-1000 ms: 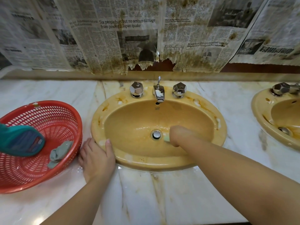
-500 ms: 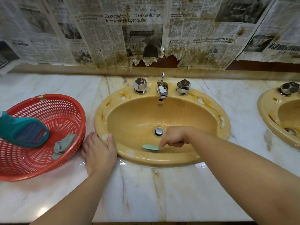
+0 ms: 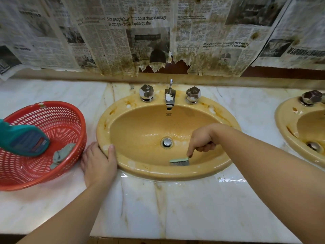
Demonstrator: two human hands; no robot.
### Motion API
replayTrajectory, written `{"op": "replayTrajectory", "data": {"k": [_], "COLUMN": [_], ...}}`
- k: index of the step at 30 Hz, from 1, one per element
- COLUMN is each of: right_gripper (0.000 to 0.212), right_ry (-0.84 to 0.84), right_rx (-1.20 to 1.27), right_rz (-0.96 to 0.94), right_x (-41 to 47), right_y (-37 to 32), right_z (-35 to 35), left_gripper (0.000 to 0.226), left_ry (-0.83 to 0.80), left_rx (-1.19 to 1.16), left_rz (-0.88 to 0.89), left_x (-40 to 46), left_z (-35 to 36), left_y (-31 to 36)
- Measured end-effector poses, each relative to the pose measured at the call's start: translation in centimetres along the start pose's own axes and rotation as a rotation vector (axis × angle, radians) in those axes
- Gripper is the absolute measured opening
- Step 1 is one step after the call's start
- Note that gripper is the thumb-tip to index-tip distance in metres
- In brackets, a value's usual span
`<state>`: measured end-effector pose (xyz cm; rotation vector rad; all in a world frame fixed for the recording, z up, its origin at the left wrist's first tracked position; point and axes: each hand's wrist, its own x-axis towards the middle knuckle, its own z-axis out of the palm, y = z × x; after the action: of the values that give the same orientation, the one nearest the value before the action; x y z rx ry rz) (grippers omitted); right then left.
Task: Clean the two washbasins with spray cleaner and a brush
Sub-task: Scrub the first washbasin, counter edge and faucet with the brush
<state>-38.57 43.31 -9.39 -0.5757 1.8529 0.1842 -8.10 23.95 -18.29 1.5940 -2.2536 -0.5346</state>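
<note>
In the head view, the right hand (image 3: 202, 140) pinches the brush (image 3: 179, 161) with curled fingers, and the brush has moved from beside the drain (image 3: 167, 142) to the near wall of the washbasin (image 3: 218, 170), so I judge the scrubbing of this first basin goes on. The left hand (image 3: 98, 164) stays flat, fingers together, thumb on the rim. Left of these fingers the spray cleaner (image 3: 22, 140) lies in the red basket (image 3: 68, 170) on the wet marble counter (image 3: 175, 208), under stained newspaper (image 3: 123, 41); the second washbasin (image 3: 288, 134) waits far right.

Brush (image 3: 179, 161) gripped by right hand (image 3: 202, 140) against washbasin (image 3: 158, 171) front wall; left hand (image 3: 98, 162) rested flat at basin's left rim.
</note>
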Motion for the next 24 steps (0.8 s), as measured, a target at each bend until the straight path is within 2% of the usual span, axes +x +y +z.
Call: {"op": "replayTrajectory", "data": {"k": [4, 5, 7, 8, 9, 11, 14, 16, 18, 21, 24], "right_gripper": [0.034, 0.034, 0.031, 0.03, 0.03, 0.025, 0.022, 0.023, 0.019, 0.028, 0.046], "right_ry": [0.172, 0.199, 0.271, 0.316, 0.363, 0.434, 0.532, 0.645, 0.738, 0.703, 0.674], "right_rx": [-0.177, -0.147, -0.006, 0.072, 0.143, 0.299, 0.606, 0.72, 0.738, 0.69, 0.556], "right_rz": [0.025, 0.005, -0.042, -0.069, -0.103, -0.199, -0.37, -0.447, -0.485, -0.545, -0.51], "right_x": [-0.4, -0.2, 0.1, 0.1, 0.1, 0.1, 0.1, -0.4, -1.2, -1.9, -2.3], "right_y": [1.6, 1.9, 2.4, 2.6, 2.6, 2.4, 1.7, 1.7, 2.1, 3.2, 4.7], "right_z": [0.0, 0.3, 1.0, 1.4, 1.9, 3.0, 5.5, 7.3, 8.7, 10.1, 11.0], "left_gripper": [0.056, 0.054, 0.046, 0.038, 0.027, 0.008, 0.037, 0.051, 0.044, 0.023, 0.011], "left_ry": [-0.007, 0.017, 0.05, 0.019, -0.057, -0.281, -0.518, -0.624, -0.698, -0.811, -0.928], "left_rx": [-0.062, -0.074, -0.103, -0.141, -0.188, -0.243, -0.222, -0.312, -0.475, -0.719, -0.773], "left_rz": [-0.014, 0.043, 0.322, 0.45, 0.501, 0.407, 0.244, 0.115, -0.07, -0.282, -0.362], "left_x": [-0.5, -1.0, -2.9, -4.1, -5.3, -7.0, -8.4, -8.6, -8.5, -8.3, -8.4], "left_z": [-1.1, -1.4, -1.8, -1.6, -1.3, -0.4, 1.8, 2.7, 3.7, 5.2, 5.8], "left_y": [0.6, 1.2, 3.6, 5.4, 7.4, 12.0, 18.1, 21.2, 22.7, 23.0, 22.9]}}
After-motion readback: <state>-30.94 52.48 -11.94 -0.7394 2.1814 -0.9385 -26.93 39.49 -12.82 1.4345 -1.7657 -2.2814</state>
